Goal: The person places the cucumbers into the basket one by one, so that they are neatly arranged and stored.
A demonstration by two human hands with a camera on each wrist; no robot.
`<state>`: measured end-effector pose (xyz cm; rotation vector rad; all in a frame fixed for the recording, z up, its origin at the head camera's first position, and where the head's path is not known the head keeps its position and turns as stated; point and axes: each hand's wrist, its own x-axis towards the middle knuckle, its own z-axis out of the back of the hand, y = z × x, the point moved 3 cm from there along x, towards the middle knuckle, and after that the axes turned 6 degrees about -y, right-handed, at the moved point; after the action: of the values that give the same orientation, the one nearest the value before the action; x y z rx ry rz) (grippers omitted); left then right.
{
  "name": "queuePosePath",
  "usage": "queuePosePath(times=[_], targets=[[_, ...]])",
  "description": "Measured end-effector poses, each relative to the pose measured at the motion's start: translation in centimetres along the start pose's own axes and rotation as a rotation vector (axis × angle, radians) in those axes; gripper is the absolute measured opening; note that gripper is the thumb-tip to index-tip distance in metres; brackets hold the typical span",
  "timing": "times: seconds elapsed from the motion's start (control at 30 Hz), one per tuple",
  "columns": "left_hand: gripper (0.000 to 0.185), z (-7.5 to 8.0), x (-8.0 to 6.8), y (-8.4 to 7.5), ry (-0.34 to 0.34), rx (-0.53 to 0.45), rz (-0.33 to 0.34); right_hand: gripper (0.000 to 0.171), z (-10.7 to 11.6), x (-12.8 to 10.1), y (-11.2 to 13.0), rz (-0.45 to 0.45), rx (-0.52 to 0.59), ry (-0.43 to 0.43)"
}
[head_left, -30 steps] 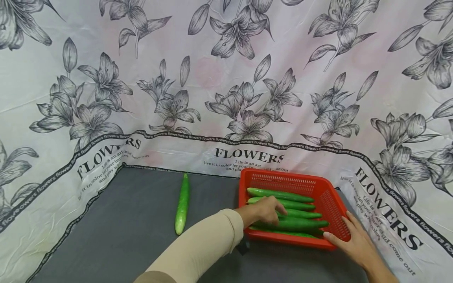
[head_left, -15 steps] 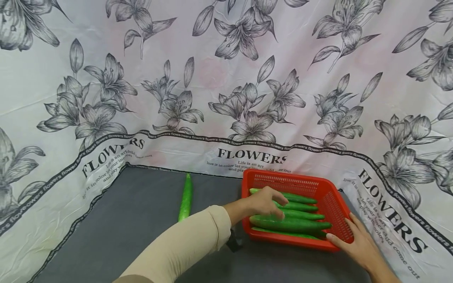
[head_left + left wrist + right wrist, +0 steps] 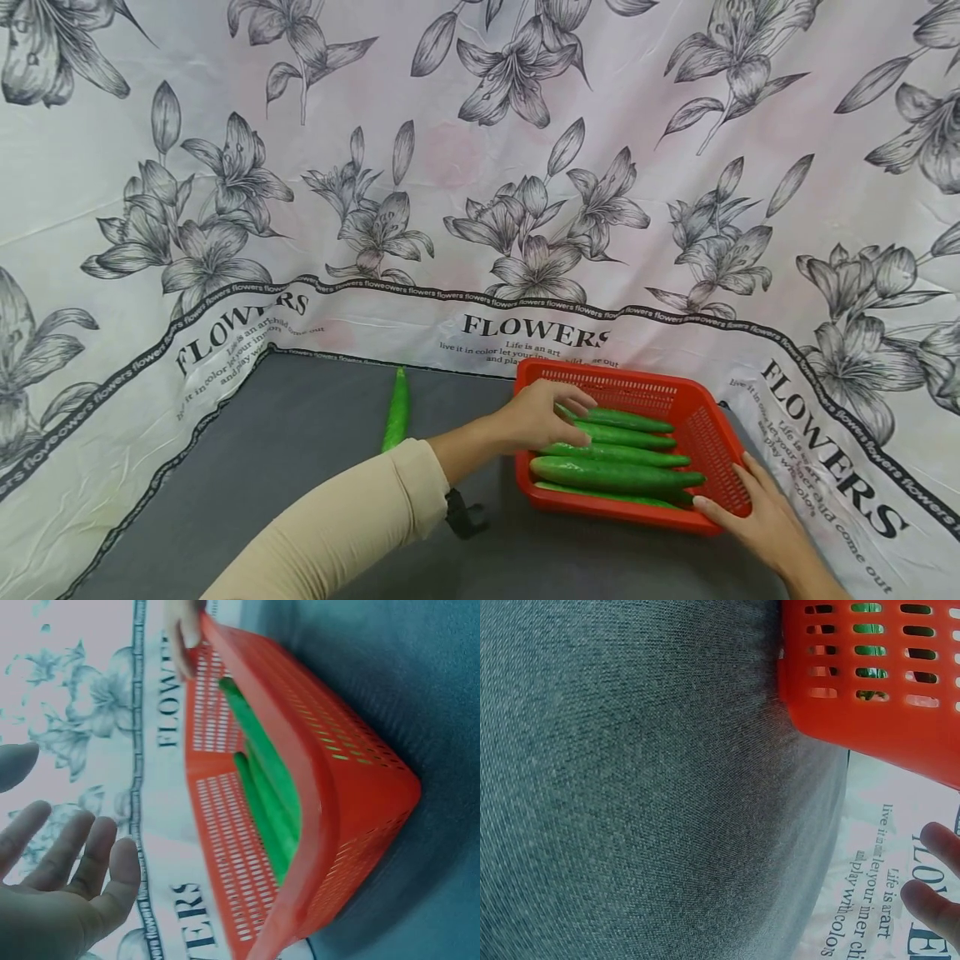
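Note:
A red plastic basket (image 3: 600, 510) stands at the right of the grey table (image 3: 285, 467) and holds several green cucumbers (image 3: 622, 475) lying side by side. My left hand (image 3: 558, 417) hovers over the basket's back-left part, just above the far cucumbers. The left wrist view shows this left hand (image 3: 67, 877) with straight fingers and nothing in it, beside the basket (image 3: 352, 787). My right hand (image 3: 738, 500) rests flat against the basket's front right corner, and its fingers (image 3: 937, 892) lie beside the basket (image 3: 877, 712). One more cucumber (image 3: 396, 410) lies alone on the table.
A white cloth with grey flowers (image 3: 480, 208) rises as a wall behind and on both sides of the table. A black strap (image 3: 461, 521) sits at my left wrist. Bare grey table stretches left of the basket and in front of it.
My left hand has lifted off the front cucumbers and moved back toward the basket's far left corner. The right hand and the basket have stayed put.

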<state>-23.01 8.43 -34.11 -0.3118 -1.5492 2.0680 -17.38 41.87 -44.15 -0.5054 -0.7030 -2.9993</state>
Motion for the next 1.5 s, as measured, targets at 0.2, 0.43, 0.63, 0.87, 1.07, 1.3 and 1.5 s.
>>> queuePosePath(times=[0.2, 0.43, 0.63, 0.87, 1.07, 1.3, 1.5], targets=[[0.04, 2.2, -1.6, -1.0, -0.115, 0.07, -0.011, 0.083, 0.1, 0.2, 0.0, -0.015, -0.005, 0.02], [0.044, 4.2, -3.1, -0.9, -0.224, 0.104, -0.023, 0.083, 0.0, 0.1, 0.0, -0.025, -0.001, 0.041], [0.044, 5.8, -4.2, 0.5, -0.287, 0.078, -0.02, 0.083, 0.1, 0.0, 0.0, -0.034, 0.004, 0.055], [0.044, 8.1, -5.5, 2.6, -0.394, 0.093, -0.008, 0.082, 0.2, 0.0, 0.0, -0.006, 0.016, 0.016], [0.042, 9.3, -7.6, 1.1, -0.444, 0.054, -0.032, 0.082, 0.2, 0.0, -0.1, -0.004, 0.016, 0.018], [0.045, 10.9, -7.8, 5.0, -0.483, 0.039, -0.025, 0.081, 0.1, 0.0, -0.1, -0.005, 0.022, 0.031], [0.044, 12.1, -8.7, 6.8, -0.535, 0.052, 0.066, 0.082, 0.0, 0.1, 0.0, -0.013, 0.017, 0.049]])
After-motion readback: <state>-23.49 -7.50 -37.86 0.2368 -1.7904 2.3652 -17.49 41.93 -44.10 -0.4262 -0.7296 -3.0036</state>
